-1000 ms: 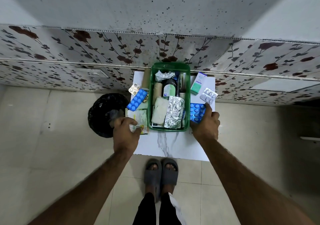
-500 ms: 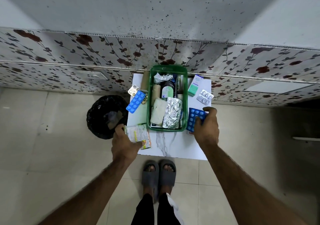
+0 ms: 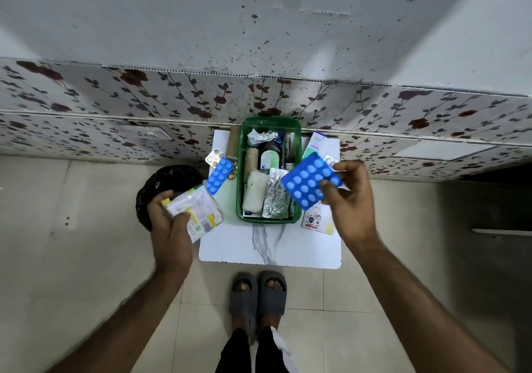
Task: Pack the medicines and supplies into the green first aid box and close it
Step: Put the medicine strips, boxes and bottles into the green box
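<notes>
The green first aid box (image 3: 239,197) stands open on a small white marble-look table (image 3: 270,246), holding a dark bottle (image 3: 269,155), foil strips (image 3: 275,197) and a white gauze roll (image 3: 254,192). My right hand (image 3: 349,200) holds a blue blister pack (image 3: 309,181) lifted above the box's right edge. My left hand (image 3: 168,220) grips a printed sachet packet (image 3: 195,208) at the table's left edge. Another blue blister pack (image 3: 219,175) and a small silver pill strip (image 3: 215,157) lie left of the box. A teal-and-white carton (image 3: 316,145) lies at the right.
A black bin bag (image 3: 169,180) sits on the floor left of the table. A small printed card (image 3: 316,220) lies right of the box under my right hand. Floral wall panels rise right behind the table. My feet in grey slides (image 3: 257,295) stand in front.
My right hand lifted the blue blister pack off the table and up over the box's right edge. My left hand raised the printed packet off the table's left side.
</notes>
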